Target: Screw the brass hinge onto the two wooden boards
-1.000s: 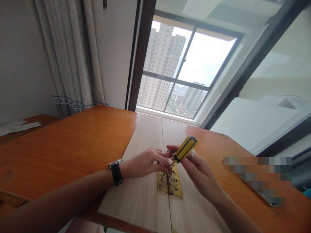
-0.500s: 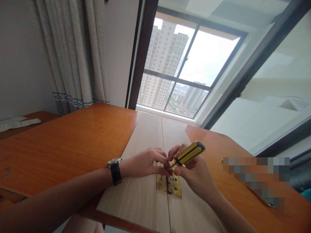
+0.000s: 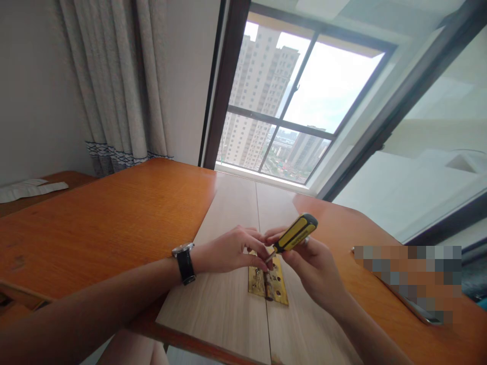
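Note:
A brass-coloured hinge point(image 3: 279, 291) lies across the seam between two pale wooden boards point(image 3: 213, 304). My right hand point(image 3: 314, 263) holds a yellow and black screwdriver point(image 3: 297, 233), tilted with its handle up to the right and its shaft pointing down to the left. My left hand point(image 3: 236, 251), with a watch on the wrist, reaches over the upper part of the hinge. Its thumb and fingers are pinched together by the screwdriver's tip; whatever lies between them is too small to make out. Several holes show in the hinge's right leaf.
The boards lie on an orange-brown wooden table point(image 3: 133, 213). A blurred-out flat object point(image 3: 433, 320) is at the right. White paper strips point(image 3: 34, 190) lie at the far left, near a grey curtain point(image 3: 114, 81). A window point(image 3: 279, 121) stands behind.
The screwdriver's handle has turned and shifted slightly left and up in my right hand. My left fingers have changed position a little around its tip. The whole view has shifted slightly.

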